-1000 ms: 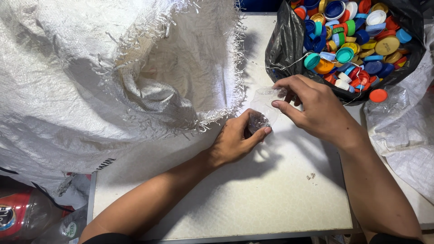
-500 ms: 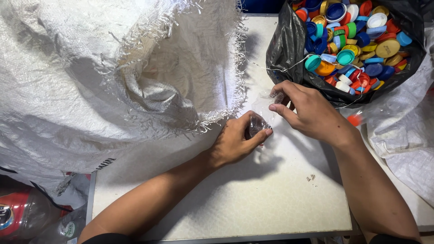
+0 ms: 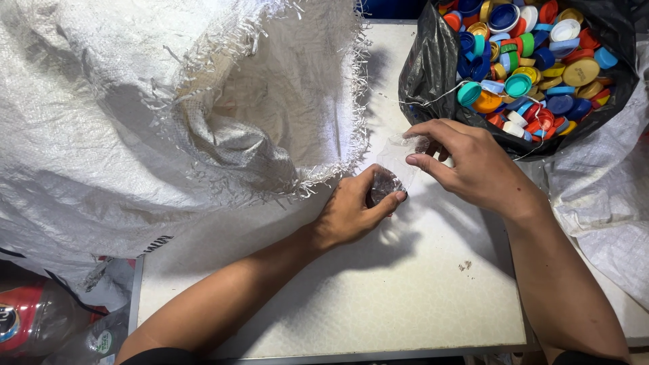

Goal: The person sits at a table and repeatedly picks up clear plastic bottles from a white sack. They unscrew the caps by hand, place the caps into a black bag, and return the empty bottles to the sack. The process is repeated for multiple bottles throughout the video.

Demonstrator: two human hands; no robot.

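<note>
At frame centre, the left hand (image 3: 348,213) pinches closed on the neck of a small clear plastic bottle (image 3: 392,172), steadying it on the white table (image 3: 378,297). The right hand (image 3: 473,162) curls its fingers around the other end. Beyond, upper right, a black bag (image 3: 429,67) holds sorted bottle caps (image 3: 534,61); a woven sack (image 3: 169,101) fills the left.

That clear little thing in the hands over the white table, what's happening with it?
A person holds a small clear plastic bottle between both hands over the white table. The left hand grips its lower end; the right hand pinches its top. A black bag of coloured bottle caps sits just behind, and a big white woven sack lies open on the left.
</note>
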